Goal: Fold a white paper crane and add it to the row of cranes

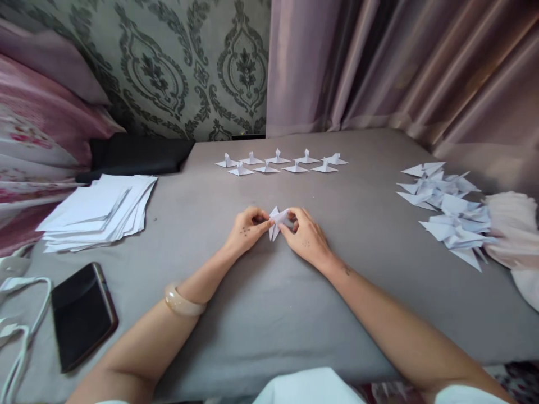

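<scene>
Fingers (265, 225) of left hand (247, 230) and right hand (306, 235) pinch one folded paper (276, 216) over grey cloth (269, 308).

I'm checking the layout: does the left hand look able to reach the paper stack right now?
Probably yes: nothing stands between the left hand and the paper stack, though it would likely need to release the folded paper first.

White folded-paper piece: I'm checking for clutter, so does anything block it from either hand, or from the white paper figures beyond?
Nothing visible does: the left hand and right hand both hold the white folded-paper piece, and grey cloth lies between it and the white paper figures.
</scene>
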`<state>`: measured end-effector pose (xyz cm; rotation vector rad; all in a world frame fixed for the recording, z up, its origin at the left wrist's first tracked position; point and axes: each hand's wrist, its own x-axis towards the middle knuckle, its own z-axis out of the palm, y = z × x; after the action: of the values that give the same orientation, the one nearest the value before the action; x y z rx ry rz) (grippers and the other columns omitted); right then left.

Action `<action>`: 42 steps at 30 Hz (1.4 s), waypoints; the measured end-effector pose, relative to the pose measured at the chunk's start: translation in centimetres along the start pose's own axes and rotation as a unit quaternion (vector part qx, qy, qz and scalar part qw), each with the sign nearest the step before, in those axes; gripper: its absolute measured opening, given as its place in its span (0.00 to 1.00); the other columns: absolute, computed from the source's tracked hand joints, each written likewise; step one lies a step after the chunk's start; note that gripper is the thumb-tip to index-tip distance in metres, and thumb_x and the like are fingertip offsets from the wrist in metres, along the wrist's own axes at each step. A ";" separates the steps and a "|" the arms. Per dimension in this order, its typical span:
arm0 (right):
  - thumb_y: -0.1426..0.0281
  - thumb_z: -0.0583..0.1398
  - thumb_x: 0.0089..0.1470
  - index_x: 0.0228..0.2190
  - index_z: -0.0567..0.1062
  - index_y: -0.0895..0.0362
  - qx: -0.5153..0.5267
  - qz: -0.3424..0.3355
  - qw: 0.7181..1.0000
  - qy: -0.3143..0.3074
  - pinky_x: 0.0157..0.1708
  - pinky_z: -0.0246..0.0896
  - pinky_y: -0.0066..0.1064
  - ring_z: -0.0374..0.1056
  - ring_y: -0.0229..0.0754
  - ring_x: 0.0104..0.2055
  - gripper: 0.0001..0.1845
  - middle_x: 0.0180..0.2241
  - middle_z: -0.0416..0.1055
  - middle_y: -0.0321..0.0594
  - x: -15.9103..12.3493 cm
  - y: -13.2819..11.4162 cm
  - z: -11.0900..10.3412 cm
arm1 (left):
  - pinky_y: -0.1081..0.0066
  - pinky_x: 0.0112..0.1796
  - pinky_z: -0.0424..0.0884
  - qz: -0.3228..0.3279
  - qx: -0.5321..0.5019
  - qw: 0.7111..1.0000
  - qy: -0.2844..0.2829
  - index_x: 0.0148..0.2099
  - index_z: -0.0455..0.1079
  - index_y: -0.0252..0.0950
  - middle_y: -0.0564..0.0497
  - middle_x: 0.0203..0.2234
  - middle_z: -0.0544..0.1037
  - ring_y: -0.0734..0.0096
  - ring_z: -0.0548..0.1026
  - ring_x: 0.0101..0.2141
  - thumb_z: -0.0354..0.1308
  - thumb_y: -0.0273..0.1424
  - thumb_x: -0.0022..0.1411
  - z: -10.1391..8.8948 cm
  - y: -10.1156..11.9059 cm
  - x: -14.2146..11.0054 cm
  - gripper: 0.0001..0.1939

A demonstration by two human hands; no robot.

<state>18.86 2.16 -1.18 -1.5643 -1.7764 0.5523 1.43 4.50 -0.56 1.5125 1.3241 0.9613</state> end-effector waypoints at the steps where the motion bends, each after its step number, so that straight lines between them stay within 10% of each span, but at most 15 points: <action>1: 0.65 0.61 0.52 0.42 0.69 0.54 0.031 -0.004 0.999 0.019 0.35 0.64 0.34 0.67 0.38 0.29 0.15 0.41 0.71 0.41 0.1 0.1 0.1 | 0.74 0.29 0.61 -0.024 -0.063 0.998 0.001 0.32 0.72 0.34 0.54 0.24 0.70 0.75 0.66 0.26 0.66 0.39 0.50 0.1 0.2 -0.2 0.14; 10: 0.68 0.61 0.53 0.37 0.70 0.55 0.188 -0.106 0.972 0.097 0.31 0.64 0.30 0.67 0.38 0.33 0.08 0.35 0.70 0.39 -0.3 -0.8 -0.3 | 0.76 0.39 0.65 0.076 -0.237 0.968 0.028 0.31 0.73 0.36 0.53 0.37 0.74 0.74 0.71 0.38 0.68 0.31 0.50 0.6 1.3 -1.1 0.08; 22: 0.56 0.63 0.50 0.30 0.74 0.56 0.353 0.022 0.935 0.008 0.31 0.59 0.30 0.64 0.38 0.29 0.15 0.28 0.71 0.37 0.6 -0.4 -1.1 | 0.74 0.38 0.65 0.056 -0.203 0.977 -0.006 0.32 0.76 0.35 0.51 0.33 0.77 0.74 0.71 0.34 0.65 0.36 0.55 0.5 1.5 -1.5 0.09; 42: 0.57 0.62 0.52 0.32 0.75 0.55 0.272 -0.011 0.962 -0.016 0.36 0.62 0.30 0.67 0.38 0.31 0.14 0.30 0.73 0.36 0.6 -0.2 -0.9 | 0.72 0.35 0.69 0.074 -0.158 0.985 0.015 0.37 0.74 0.33 0.49 0.30 0.77 0.71 0.73 0.31 0.62 0.32 0.53 0.8 1.1 -1.3 0.09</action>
<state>19.41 2.58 -0.31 -1.1521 -1.4901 0.9657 2.38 3.02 0.23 1.3684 1.0311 1.2300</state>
